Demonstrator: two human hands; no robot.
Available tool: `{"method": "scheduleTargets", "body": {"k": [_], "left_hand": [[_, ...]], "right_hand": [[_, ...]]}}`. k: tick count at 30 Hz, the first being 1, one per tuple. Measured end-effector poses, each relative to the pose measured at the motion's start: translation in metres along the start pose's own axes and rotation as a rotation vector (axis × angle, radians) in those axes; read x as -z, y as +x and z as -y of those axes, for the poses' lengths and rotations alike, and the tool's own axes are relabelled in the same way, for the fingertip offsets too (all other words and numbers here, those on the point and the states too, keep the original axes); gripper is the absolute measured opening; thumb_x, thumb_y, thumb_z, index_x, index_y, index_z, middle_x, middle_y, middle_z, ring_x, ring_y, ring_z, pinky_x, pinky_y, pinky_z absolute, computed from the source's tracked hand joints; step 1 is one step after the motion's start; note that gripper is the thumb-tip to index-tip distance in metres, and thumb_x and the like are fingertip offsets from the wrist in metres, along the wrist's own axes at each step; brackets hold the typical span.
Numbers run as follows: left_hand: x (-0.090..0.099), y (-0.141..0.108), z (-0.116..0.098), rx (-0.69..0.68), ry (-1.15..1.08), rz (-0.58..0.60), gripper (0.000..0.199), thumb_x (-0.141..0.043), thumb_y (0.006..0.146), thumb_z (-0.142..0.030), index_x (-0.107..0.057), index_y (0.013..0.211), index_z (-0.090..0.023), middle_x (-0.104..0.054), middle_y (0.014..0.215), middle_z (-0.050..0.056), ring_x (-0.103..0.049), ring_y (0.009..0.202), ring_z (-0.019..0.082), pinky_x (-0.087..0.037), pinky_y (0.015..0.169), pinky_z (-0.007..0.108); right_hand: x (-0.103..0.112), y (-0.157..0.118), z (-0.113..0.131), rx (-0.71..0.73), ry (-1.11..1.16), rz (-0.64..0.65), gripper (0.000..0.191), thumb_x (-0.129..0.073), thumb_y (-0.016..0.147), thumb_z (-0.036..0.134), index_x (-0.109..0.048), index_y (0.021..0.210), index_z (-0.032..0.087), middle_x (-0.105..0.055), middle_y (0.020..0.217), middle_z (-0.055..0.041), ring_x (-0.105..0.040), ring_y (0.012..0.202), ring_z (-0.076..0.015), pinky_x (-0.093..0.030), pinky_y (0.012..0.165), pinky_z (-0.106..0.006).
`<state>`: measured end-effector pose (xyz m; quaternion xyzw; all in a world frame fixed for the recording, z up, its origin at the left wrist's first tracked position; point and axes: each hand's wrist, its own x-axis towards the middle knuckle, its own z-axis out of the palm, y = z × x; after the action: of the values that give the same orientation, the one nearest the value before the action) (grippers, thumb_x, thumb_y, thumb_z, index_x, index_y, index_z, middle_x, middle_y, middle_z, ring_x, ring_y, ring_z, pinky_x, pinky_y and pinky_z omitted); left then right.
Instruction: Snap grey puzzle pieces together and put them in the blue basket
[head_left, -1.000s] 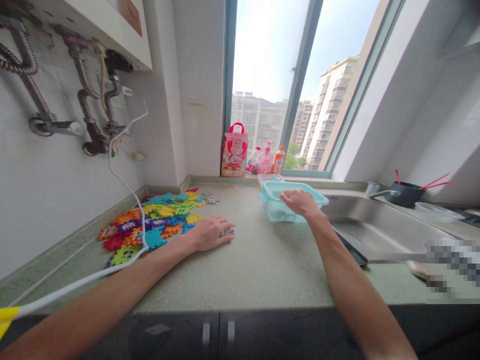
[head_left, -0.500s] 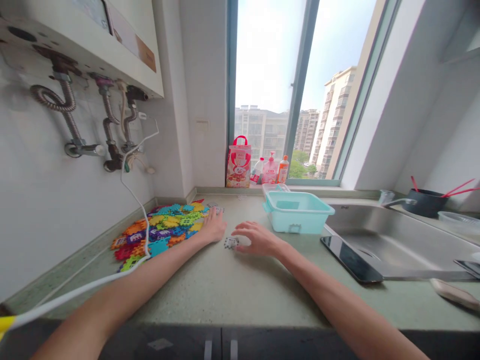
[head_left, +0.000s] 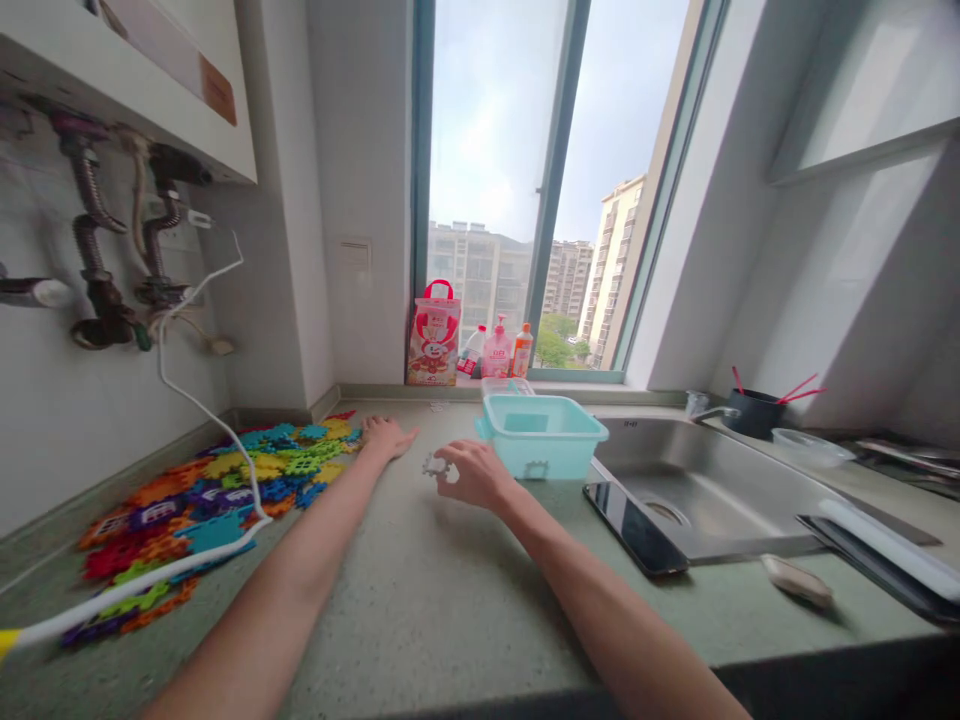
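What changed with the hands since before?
The right hand left the teal plastic bin and now pinches the small grey puzzle piece beside it. The left hand came off that piece and lies open on the counter. The colourful puzzle-piece pile stayed.

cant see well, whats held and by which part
The right hand seems to pinch a small grey interlocking plastic piece at its right edge; the left hand holds nothing.

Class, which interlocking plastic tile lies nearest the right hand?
The small grey tile, at the fingertips of the right hand, set apart on the countertop from the colourful heap of tiles.
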<state>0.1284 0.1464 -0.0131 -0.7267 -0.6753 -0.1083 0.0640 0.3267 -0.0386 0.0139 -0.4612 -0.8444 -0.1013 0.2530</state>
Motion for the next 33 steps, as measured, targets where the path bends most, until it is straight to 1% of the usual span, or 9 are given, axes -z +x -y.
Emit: {"method": "scheduleTargets", "body": {"k": [6, 11, 14, 17, 21, 25, 29, 31, 33], "left_hand": [[0.012, -0.029, -0.012, -0.144, -0.046, 0.024, 0.069, -0.039, 0.100, -0.055, -0.064, 0.136, -0.002, -0.058, 0.143, 0.033, -0.052, 0.138, 0.043, -0.040, 0.113, 0.050], [0.019, -0.078, -0.015, -0.433, -0.076, 0.035, 0.055, -0.044, 0.100, -0.043, -0.062, 0.143, -0.013, -0.056, 0.153, 0.020, -0.046, 0.147, 0.032, -0.035, 0.123, 0.043], [0.029, -0.117, -0.003, -0.614, -0.111, 0.037, 0.053, -0.047, 0.101, -0.041, -0.060, 0.147, -0.019, -0.053, 0.158, 0.013, -0.044, 0.150, 0.027, -0.033, 0.126, 0.038], [0.046, -0.154, 0.017, -0.928, -0.234, 0.038, 0.051, -0.045, 0.103, -0.038, -0.056, 0.151, -0.024, -0.051, 0.160, 0.009, -0.048, 0.148, 0.026, -0.037, 0.125, 0.039], [0.066, -0.178, 0.036, -1.134, -0.296, 0.123, 0.056, -0.052, 0.097, -0.029, -0.053, 0.154, -0.028, -0.044, 0.166, 0.005, -0.042, 0.153, 0.023, -0.032, 0.129, 0.037], [0.072, -0.179, 0.040, -1.149, -0.303, 0.048, 0.064, -0.063, 0.089, -0.027, -0.054, 0.153, -0.027, -0.049, 0.162, 0.007, -0.045, 0.151, 0.028, -0.029, 0.130, 0.044], [0.072, -0.177, 0.048, -1.022, -0.299, -0.056, 0.066, -0.071, 0.088, -0.052, -0.057, 0.147, -0.026, -0.058, 0.151, 0.011, -0.054, 0.139, 0.033, -0.041, 0.120, 0.047], [0.071, -0.176, 0.054, -0.908, -0.277, -0.086, 0.074, -0.073, 0.083, -0.066, -0.060, 0.141, -0.022, -0.063, 0.141, 0.014, -0.059, 0.129, 0.035, -0.045, 0.113, 0.049], [0.070, -0.175, 0.058, -0.822, -0.243, -0.086, 0.073, -0.072, 0.080, -0.073, -0.066, 0.130, -0.019, -0.067, 0.127, 0.014, -0.062, 0.118, 0.035, -0.047, 0.105, 0.049]], "right_hand": [[0.005, 0.001, 0.003, -0.016, 0.072, -0.156, 0.037, -0.072, 0.084, 0.021, -0.070, 0.121, 0.023, -0.076, 0.120, -0.0095, -0.069, 0.110, -0.0273, -0.055, 0.098, -0.039], [0.006, -0.003, 0.004, -0.005, 0.108, -0.205, 0.043, -0.072, 0.081, 0.016, -0.068, 0.123, 0.024, -0.075, 0.119, -0.0095, -0.070, 0.109, -0.0278, -0.057, 0.098, -0.041], [0.006, -0.005, 0.003, -0.028, 0.131, -0.212, 0.047, -0.072, 0.080, 0.014, -0.067, 0.125, 0.024, -0.075, 0.120, -0.0101, -0.071, 0.109, -0.0279, -0.057, 0.097, -0.041], [0.005, -0.006, 0.002, -0.062, 0.154, -0.205, 0.048, -0.072, 0.081, 0.016, -0.067, 0.128, 0.025, -0.075, 0.120, -0.0096, -0.072, 0.108, -0.0272, -0.058, 0.096, -0.041], [-0.001, -0.006, 0.001, -0.111, 0.207, -0.171, 0.054, -0.073, 0.079, 0.017, -0.065, 0.132, 0.022, -0.076, 0.119, -0.0106, -0.075, 0.102, -0.0262, -0.060, 0.091, -0.039], [-0.008, -0.007, -0.004, -0.133, 0.272, -0.146, 0.059, -0.072, 0.078, 0.016, -0.062, 0.136, 0.023, -0.076, 0.116, -0.0091, -0.075, 0.096, -0.0231, -0.062, 0.082, -0.035], [-0.006, -0.009, -0.008, -0.152, 0.279, -0.110, 0.064, -0.072, 0.077, 0.017, -0.060, 0.139, 0.025, -0.076, 0.112, -0.0073, -0.074, 0.092, -0.0211, -0.061, 0.082, -0.034], [-0.003, -0.010, -0.007, -0.146, 0.275, -0.058, 0.066, -0.073, 0.076, 0.016, -0.059, 0.140, 0.025, -0.076, 0.111, -0.0070, -0.074, 0.091, -0.0209, -0.060, 0.083, -0.035], [0.000, -0.011, -0.005, -0.119, 0.267, 0.022, 0.066, -0.074, 0.075, 0.016, -0.060, 0.140, 0.025, -0.077, 0.111, -0.0073, -0.075, 0.093, -0.0216, -0.059, 0.085, -0.035]]}}
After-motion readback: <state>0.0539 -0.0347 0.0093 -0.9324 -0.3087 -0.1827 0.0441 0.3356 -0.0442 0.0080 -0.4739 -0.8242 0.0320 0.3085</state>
